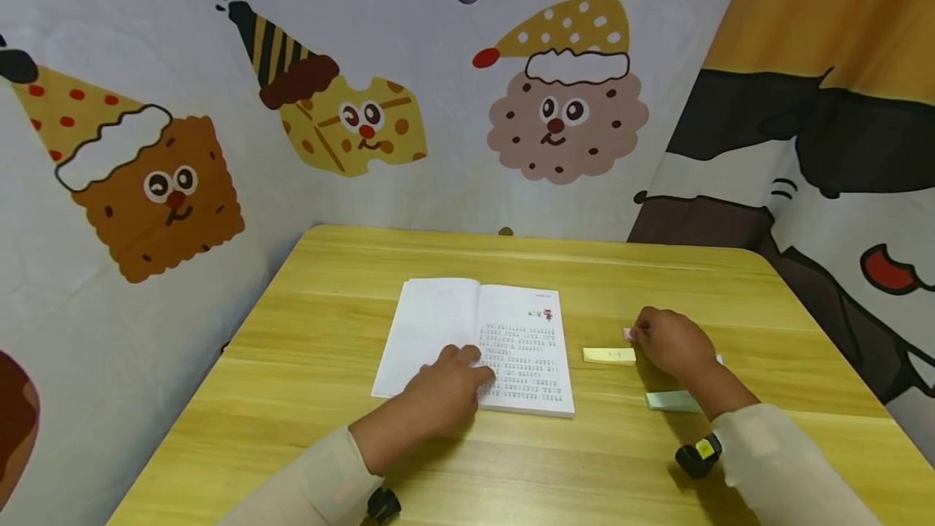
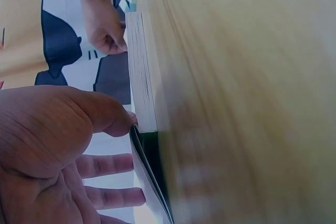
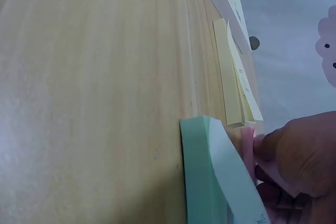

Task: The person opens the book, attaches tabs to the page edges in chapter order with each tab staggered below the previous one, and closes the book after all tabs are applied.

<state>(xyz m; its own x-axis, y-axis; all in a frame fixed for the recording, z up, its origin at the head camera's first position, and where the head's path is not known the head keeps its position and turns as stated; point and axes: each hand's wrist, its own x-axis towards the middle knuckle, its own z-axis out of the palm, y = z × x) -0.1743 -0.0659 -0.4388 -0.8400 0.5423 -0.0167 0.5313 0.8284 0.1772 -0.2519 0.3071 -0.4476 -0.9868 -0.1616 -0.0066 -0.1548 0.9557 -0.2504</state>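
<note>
An open book [image 1: 521, 355] lies on the table, its left page blank and its right page printed with text and a small red figure. My left hand [image 1: 447, 392] rests on it near the centre fold, fingers extended over the pages and thumb [image 2: 113, 116] at the near edge. To the right, my right hand [image 1: 675, 343] pinches a pink sticky note pad [image 3: 248, 148] between thumb and fingers; most of it is hidden by the hand. Beside that hand lie a yellow sticky note pad [image 1: 609, 355] with small writing and a pale green one [image 1: 668, 402].
The wooden table [image 1: 307, 331] reaches back to a cloth backdrop [image 1: 438, 201] printed with cartoon food characters. A black wrist device [image 1: 697, 457] sits under the right sleeve, another [image 1: 383, 503] under the left.
</note>
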